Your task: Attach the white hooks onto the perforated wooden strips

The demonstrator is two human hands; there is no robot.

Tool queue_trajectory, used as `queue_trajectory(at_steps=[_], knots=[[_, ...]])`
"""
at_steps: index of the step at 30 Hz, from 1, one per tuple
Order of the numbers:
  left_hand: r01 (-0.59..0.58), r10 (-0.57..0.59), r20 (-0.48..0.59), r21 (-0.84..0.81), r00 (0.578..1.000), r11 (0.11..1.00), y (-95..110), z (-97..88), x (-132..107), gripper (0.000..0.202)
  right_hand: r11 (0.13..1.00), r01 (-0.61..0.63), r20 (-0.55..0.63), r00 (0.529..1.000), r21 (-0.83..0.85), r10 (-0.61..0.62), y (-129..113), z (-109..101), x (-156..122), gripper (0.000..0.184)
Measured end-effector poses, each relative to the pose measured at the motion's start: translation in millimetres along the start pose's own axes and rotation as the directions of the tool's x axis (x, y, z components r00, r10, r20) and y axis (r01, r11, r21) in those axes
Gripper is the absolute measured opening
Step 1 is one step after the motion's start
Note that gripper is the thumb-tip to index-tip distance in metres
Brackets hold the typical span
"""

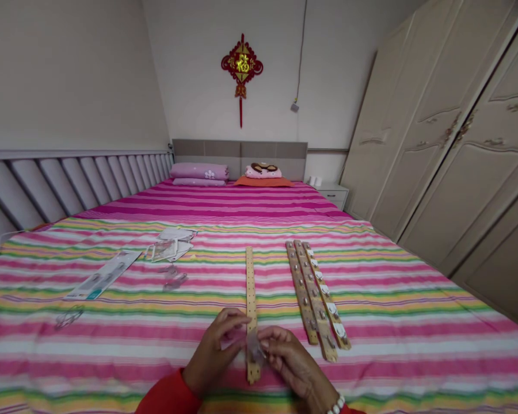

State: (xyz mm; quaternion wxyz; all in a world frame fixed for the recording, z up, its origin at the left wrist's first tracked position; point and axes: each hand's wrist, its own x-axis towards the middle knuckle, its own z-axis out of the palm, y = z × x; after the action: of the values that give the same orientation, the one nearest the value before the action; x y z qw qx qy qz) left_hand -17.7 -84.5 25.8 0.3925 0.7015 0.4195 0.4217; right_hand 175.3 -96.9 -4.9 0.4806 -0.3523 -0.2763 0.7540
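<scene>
A narrow wooden strip with rows of small holes (251, 287) lies lengthwise in front of me on the striped sheet. My right hand (291, 359) pinches a small translucent adhesive hook (254, 347) over the strip's near end. On the other side, my left hand (218, 345) has thumb and forefinger apart, their tips close to the strip and the hook. Whether those tips touch either one I cannot tell. To the right lie three more strips; two carry rows of clear-backed metal hooks (313, 287), and the outer one bears hooks on white backings (331, 310).
Left on the striped sheet (155, 345) are a flat hook package (105, 275), white packets (172, 244), loose clear hooks (174, 280) and a small wire-like bundle (69, 316). Folded bedding (199, 172) rests by the headboard (211, 150). A wardrobe (449, 149) stands at right.
</scene>
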Motion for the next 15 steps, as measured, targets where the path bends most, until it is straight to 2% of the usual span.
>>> queue_trajectory(at_steps=[1,3,6,9,15], knots=[[0.077,-0.081,-0.074,-0.061,0.994,0.995,-5.3,3.0,-0.1,0.035,0.999,0.029,-0.039,0.999,0.029,-0.028,0.5,0.2,3.6,0.025],[0.225,-0.261,-0.159,-0.212,0.952,0.951,-14.1,9.3,0.7,0.039,0.994,0.093,-0.105,0.991,0.056,-0.086,1.9,0.8,11.9,0.028],[0.334,-0.411,-0.139,-0.383,0.901,0.861,-20.4,18.5,6.0,0.043,0.980,0.196,-0.191,0.964,0.026,-0.188,4.6,2.3,25.2,0.031],[0.334,-0.424,-0.112,-0.451,0.899,0.828,-22.2,26.4,15.6,0.039,0.966,0.259,-0.251,0.933,-0.029,-0.257,8.3,5.0,36.8,0.031],[0.315,-0.437,-0.199,-0.448,0.877,0.837,-37.8,35.9,33.7,0.030,0.953,0.286,-0.284,0.909,-0.104,-0.304,17.6,5.1,51.2,0.025]])
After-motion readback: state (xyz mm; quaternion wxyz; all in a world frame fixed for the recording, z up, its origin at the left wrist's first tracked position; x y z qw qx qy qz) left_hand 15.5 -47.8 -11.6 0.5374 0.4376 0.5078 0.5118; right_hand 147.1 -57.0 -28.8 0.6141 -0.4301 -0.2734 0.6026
